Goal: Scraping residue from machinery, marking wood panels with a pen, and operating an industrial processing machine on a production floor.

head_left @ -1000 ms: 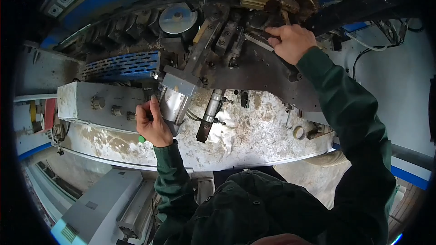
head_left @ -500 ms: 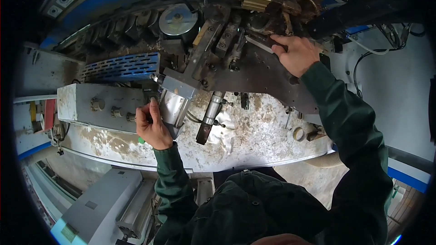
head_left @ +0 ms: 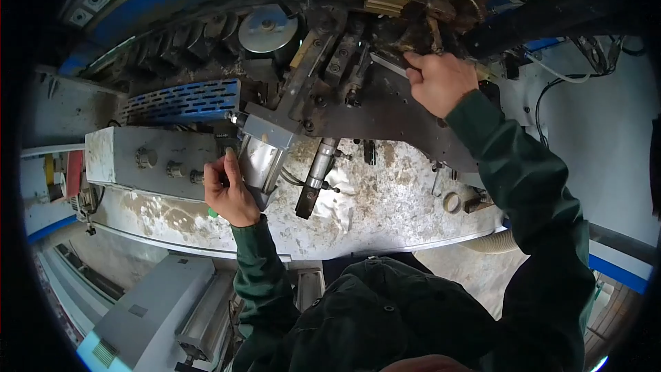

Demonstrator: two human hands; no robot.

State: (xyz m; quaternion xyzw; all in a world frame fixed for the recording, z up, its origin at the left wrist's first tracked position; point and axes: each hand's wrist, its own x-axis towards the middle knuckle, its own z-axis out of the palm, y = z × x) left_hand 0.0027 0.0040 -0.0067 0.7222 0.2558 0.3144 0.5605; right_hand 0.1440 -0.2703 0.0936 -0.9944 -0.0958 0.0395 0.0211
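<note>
My left hand (head_left: 233, 191) is closed, its thumb pointing up and its fingers curled beside a silvery pneumatic cylinder (head_left: 261, 164). Its curled fingers are close to an end knob (head_left: 197, 177) on the grey control box (head_left: 155, 162); whatever may be in them is hidden. Farther off to the right, my right hand (head_left: 444, 85) is closed at the end of a straight metal strip (head_left: 389, 64) on the dark machine plate (head_left: 372, 117). Its thumb and forefinger touch or cover the strip's end. The palm hides whether it holds anything else.
A slotted blue guard (head_left: 186, 100) and a round metal disc (head_left: 268, 29) stand at the far left. A slimmer cylinder (head_left: 322, 169) juts toward me over the stained white surface (head_left: 392, 200). A tape-like ring (head_left: 452, 202) lies at right. A thick black arm (head_left: 551, 17) crosses the far right.
My right hand has shifted slightly left along the metal strip. My left hand has stayed almost still beside the cylinder, and the view has moved a little.
</note>
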